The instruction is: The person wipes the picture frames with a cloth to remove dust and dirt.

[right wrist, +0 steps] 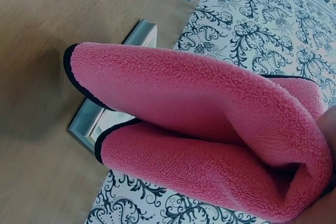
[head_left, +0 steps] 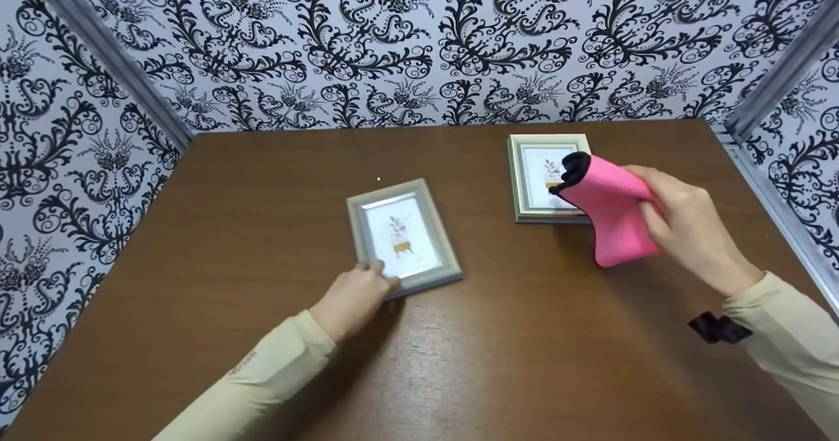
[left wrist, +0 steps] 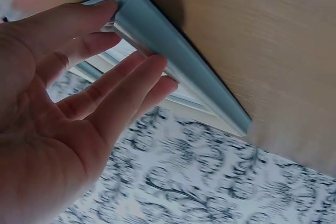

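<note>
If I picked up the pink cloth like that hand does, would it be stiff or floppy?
Probably floppy: the cloth bends and folds in the right hand. Likely light, since one hand holds it up. Its fuzzy surface probably won't feel slippery.

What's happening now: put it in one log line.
left hand: grips framed plant print, near corner | right hand: holds black-edged pink plush cloth | second framed print: farther back, right, on wooden table
</note>
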The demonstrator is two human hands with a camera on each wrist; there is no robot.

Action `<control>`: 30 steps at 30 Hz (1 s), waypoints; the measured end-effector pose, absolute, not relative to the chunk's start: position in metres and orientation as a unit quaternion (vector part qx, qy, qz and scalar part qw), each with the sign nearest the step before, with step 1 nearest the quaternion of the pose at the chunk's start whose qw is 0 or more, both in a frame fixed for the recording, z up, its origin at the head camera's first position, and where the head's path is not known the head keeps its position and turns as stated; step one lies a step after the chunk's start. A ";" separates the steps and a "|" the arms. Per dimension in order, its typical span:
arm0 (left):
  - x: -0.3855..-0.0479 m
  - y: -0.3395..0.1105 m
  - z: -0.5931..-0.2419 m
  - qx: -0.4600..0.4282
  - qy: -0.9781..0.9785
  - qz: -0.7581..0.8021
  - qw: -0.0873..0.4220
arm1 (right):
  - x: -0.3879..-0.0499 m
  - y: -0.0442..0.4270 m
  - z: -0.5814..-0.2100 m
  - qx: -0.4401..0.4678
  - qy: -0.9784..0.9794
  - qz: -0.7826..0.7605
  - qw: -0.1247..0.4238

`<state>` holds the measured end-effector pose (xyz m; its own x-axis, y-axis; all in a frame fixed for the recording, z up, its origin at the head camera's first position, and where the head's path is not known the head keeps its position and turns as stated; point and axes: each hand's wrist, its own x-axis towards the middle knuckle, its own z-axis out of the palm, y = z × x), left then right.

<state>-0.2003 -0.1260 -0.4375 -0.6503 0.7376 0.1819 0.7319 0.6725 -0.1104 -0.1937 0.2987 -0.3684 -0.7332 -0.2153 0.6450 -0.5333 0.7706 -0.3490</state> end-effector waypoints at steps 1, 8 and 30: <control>-0.197 -0.122 -0.437 -0.411 -0.904 0.021 0.112 | -0.194 0.298 -0.368 0.211 -0.892 0.266 0.300; -0.171 -0.094 -0.436 -0.453 -0.880 0.077 0.120 | -0.195 0.294 -0.369 0.219 -0.891 0.265 0.298; -0.118 -0.045 -0.429 -0.522 -0.828 0.168 0.120 | -0.217 0.240 -0.365 0.314 -0.868 0.270 0.274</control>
